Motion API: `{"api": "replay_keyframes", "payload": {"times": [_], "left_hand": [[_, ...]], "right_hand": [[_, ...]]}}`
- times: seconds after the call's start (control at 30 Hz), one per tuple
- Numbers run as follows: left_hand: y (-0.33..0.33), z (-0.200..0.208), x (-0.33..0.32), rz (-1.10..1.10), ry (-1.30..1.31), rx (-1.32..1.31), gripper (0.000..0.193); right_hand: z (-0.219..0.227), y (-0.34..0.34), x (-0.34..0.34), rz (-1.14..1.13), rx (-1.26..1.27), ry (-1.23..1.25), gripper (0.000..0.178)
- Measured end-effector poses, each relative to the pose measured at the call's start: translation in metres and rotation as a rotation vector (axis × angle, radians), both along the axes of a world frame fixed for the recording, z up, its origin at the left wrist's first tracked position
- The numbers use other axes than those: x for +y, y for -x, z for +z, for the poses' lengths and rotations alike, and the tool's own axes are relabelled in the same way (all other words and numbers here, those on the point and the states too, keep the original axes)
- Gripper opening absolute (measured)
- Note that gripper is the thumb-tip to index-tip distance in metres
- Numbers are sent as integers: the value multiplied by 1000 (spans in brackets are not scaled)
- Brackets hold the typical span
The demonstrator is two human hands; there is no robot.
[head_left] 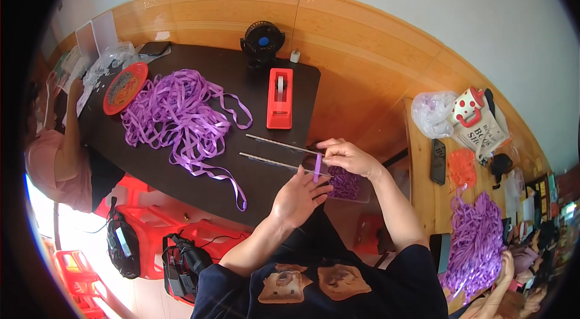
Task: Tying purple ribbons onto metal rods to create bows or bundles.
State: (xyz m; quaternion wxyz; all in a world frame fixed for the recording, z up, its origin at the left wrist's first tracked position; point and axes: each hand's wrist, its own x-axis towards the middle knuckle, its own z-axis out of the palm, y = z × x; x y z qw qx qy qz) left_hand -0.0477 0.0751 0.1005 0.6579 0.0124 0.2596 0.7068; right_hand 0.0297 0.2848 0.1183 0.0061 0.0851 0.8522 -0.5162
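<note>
Two thin metal rods [275,142] reach out side by side past the dark table's edge toward me. Across their near ends lies a short purple ribbon piece [317,168]. My right hand [347,157] is closed in a pinch at the ribbon's upper end, beside the tip of the farther rod. Palm up, my left hand [296,198] is open under the nearer rod, its fingers spread below the ribbon. A clear bin of purple pieces [344,184] sits below my right hand, partly hidden by it. A tangled heap of purple ribbon [181,113] covers the table's middle.
A red tape dispenser [280,98] and a black fan [263,42] stand on the dark table [241,65]. An orange-red plate [125,88] lies near a person [57,162] on the left. More purple ribbon [477,240] is on the wooden table at right, beside another person's hand [506,267].
</note>
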Motion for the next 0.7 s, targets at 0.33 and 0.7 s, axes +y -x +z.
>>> {"api": "replay_keyframes", "payload": {"times": [0.33, 0.7], "left_hand": [[-2, 1, 0, -14, -15, 37, 69], [-3, 1, 0, 2, -18, 21, 67]], "right_hand": [[-18, 3, -4, -3, 62, 21, 16], [-23, 6, -6, -43, 103, -84, 15]]}}
